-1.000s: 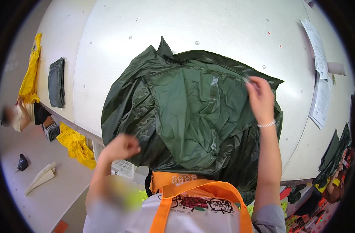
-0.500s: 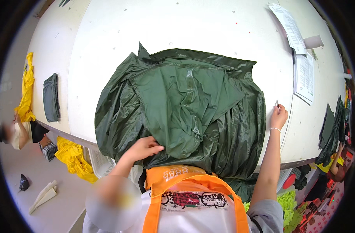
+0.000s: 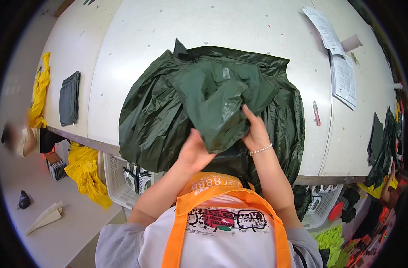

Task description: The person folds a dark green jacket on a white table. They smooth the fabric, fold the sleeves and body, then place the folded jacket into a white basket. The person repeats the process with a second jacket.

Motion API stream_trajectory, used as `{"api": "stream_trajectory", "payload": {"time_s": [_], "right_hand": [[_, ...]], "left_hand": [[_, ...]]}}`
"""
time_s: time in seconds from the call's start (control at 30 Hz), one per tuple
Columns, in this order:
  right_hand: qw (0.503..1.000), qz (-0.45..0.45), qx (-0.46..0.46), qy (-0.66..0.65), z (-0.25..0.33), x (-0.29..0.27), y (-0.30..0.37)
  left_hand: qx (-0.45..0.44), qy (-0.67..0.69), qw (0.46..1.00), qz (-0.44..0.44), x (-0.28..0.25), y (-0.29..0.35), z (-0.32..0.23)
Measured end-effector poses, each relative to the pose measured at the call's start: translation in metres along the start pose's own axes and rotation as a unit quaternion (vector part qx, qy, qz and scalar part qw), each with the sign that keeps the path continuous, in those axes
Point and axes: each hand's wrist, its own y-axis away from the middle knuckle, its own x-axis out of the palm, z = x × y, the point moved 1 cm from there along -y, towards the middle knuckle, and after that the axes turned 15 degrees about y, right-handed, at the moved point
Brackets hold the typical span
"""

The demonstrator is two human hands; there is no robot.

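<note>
A dark green rain jacket [image 3: 150,111] lies spread and crumpled on the white table [image 3: 168,22]. Its matte, lighter green hood part [image 3: 213,98], with shiny seam tape, is bunched up in the middle. My left hand [image 3: 195,152] holds the lower left edge of this part, some fingers tucked behind the cloth. On its right side my right hand [image 3: 256,132] grips the same cloth, thumb on top and the other fingers partly hidden beneath. Small thread snips [image 3: 316,113] with a reddish handle lie on the table, right of the jacket.
Printed sheets [image 3: 343,80] and a white roll [image 3: 351,42] lie at the far right. A folded dark green stack [image 3: 70,98] sits at the left. White baskets [image 3: 119,178] stand below the table edge. Another person [image 3: 27,140] handles yellow cloth [image 3: 41,89] at far left.
My right hand has put the snips down on the table and moved left onto the jacket. My left hand has shifted right and up to the hood part, which is now lifted and bunched.
</note>
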Motion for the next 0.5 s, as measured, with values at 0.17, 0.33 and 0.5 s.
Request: {"api": "stream_trajectory", "payload": {"time_s": [0.17, 0.33, 0.5], "right_hand": [[0.83, -0.201, -0.249, 0.458, 0.013, -0.04, 0.0], [0.686, -0.108, -0.385, 0.608, 0.035, 0.011, 0.038], [0.768, 0.219, -0.014, 0.602, -0.025, 0.011, -0.058]], "left_hand": [[0.066, -0.305, 0.939, -0.143, -0.012, 0.008, -0.002], [0.079, -0.328, 0.927, -0.162, -0.022, 0.012, 0.001], [0.115, -0.364, 0.922, -0.066, -0.003, -0.007, 0.0]]}}
